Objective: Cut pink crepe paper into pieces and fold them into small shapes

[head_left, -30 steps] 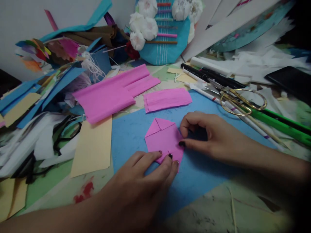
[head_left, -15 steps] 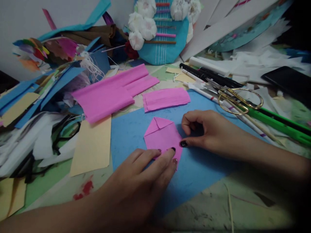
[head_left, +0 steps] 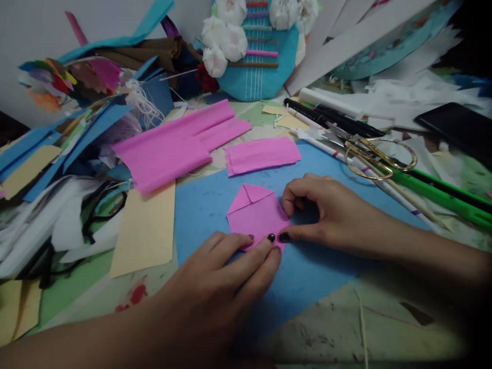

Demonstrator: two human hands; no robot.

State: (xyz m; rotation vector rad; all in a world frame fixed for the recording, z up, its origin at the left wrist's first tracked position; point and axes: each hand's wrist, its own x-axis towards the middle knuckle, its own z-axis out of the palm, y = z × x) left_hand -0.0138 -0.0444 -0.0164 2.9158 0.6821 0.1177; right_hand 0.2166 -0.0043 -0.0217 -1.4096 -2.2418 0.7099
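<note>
A small piece of pink paper [head_left: 255, 218] lies on a blue sheet [head_left: 200, 205], its top corners folded inward to a point. My left hand [head_left: 234, 271] rests on its lower part, fingers stretched out and pressing it flat. At the right edge of the paper is my right hand [head_left: 319, 210], fingers curled and thumb held apart from the forefinger. The thumb tip touches the lower right edge, and a bit of the edge shows between thumb and forefinger. Behind it lies a folded pink strip [head_left: 263, 156].
A larger pink sheet [head_left: 165, 154] and a cream card [head_left: 148, 230] lie to the left. Gold-handled scissors [head_left: 369, 161], pens [head_left: 307, 113] and a green cutter [head_left: 442, 192] lie on the right. Paper scraps [head_left: 84, 215] crowd the left; a blue flowered guitar shape [head_left: 257, 82] stands behind.
My right hand has shifted slightly left and its thumb has moved in along the paper's right edge. The left hand stays on the paper, with only a slight finger shift.
</note>
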